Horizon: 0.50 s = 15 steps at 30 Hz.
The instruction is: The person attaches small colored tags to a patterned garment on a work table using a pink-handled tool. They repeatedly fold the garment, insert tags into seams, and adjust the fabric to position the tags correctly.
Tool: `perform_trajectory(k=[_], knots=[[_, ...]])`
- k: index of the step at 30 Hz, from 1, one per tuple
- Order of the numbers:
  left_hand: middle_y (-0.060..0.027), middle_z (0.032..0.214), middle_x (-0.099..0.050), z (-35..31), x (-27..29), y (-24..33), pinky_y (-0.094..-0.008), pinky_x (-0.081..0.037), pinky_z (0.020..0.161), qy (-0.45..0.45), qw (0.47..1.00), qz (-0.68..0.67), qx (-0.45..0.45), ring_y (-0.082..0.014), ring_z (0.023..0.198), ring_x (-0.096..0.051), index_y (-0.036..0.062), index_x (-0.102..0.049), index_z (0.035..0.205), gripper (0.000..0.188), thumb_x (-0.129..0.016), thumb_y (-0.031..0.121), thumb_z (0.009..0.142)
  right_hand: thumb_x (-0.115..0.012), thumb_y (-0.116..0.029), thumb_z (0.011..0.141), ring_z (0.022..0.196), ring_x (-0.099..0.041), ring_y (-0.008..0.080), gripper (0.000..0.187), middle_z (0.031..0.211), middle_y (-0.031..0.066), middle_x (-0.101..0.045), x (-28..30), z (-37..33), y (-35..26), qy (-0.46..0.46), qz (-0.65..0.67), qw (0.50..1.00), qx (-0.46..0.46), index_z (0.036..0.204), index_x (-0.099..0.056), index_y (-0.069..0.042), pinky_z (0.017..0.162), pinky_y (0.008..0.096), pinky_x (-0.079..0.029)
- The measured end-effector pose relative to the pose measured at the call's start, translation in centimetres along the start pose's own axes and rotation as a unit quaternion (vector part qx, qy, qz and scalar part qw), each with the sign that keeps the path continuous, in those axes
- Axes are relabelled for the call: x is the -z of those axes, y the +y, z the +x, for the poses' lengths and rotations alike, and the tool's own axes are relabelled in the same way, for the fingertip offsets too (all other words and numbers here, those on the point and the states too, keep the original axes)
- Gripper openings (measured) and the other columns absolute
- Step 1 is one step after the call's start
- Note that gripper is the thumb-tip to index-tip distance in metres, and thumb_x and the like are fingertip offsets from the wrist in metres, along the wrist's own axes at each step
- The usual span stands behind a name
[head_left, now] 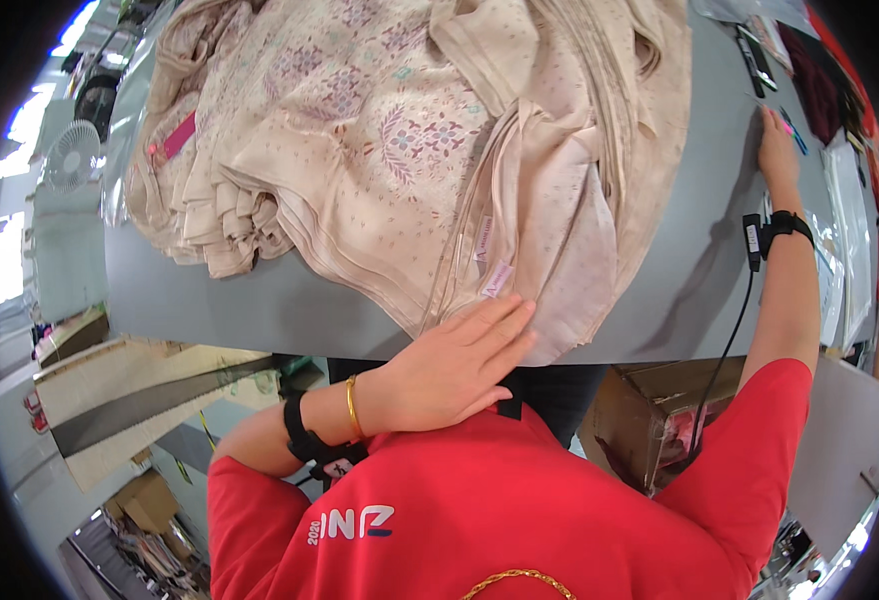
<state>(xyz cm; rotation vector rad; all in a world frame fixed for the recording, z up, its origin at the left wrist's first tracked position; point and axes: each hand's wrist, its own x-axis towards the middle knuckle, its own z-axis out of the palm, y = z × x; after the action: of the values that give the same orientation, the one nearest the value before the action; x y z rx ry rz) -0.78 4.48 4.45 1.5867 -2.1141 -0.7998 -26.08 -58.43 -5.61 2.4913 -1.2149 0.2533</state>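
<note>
A beige cloth [359,180] with small dots and purple and teal floral embroidery lies in layered folds on the grey table. My left hand [474,350] rests flat on its near edge, fingers stretched out, just below two small white labels [497,281] sewn there. On the far right of the table is my right hand [779,155], its fingers bent inward. A small blue tool [795,132] lies right beside those fingertips. A bit of pink shows at them, too small to name. A pink tag [179,135] hangs on the cloth's left part.
Along the grey table's [239,305] right edge lie a black marker-like item [756,60], clear plastic bags [844,230] and dark red cloth [809,85]. A black cable [727,350] runs down from my right wrist. An open cardboard box [659,400] stands under the table; a white fan [73,155] is at left.
</note>
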Motion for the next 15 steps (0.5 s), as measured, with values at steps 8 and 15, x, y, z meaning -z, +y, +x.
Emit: perform_trajectory(k=[8, 15], knots=[[-0.0243, 0.166, -0.039, 0.7, 0.2, -2.4, -0.0474, -0.028, 0.131, -0.076, 0.993, -0.049, -0.072, -0.0372, 0.161, -0.027, -0.0037, -0.058, 0.144, 0.062, -0.075, 0.029, 0.094, -0.052, -0.011, 0.105, 0.115, -0.066, 0.0397, 0.017, 0.120, 0.0136, -0.067, 1.7, 3.4, 1.0, -0.054, -0.037, 0.997, 0.032, 0.116, -0.066, -0.010, 0.090, 0.0528, -0.055], [-0.0185, 0.137, -0.063, -0.2, 0.4, -3.7, -0.0454, -0.046, 0.117, 0.089, 0.988, -0.027, -0.127, -0.0380, 0.136, -0.056, 0.0006, -0.069, 0.125, 0.037, -0.074, 0.019, 0.093, -0.054, -0.019, 0.107, 0.104, -0.069, 0.0405, 0.015, 0.111, 0.0144, -0.072, 4.3, 1.8, -2.2, 0.037, 0.025, 0.998, 0.051, 0.116, -0.061, -0.010, 0.086, 0.0513, -0.054]])
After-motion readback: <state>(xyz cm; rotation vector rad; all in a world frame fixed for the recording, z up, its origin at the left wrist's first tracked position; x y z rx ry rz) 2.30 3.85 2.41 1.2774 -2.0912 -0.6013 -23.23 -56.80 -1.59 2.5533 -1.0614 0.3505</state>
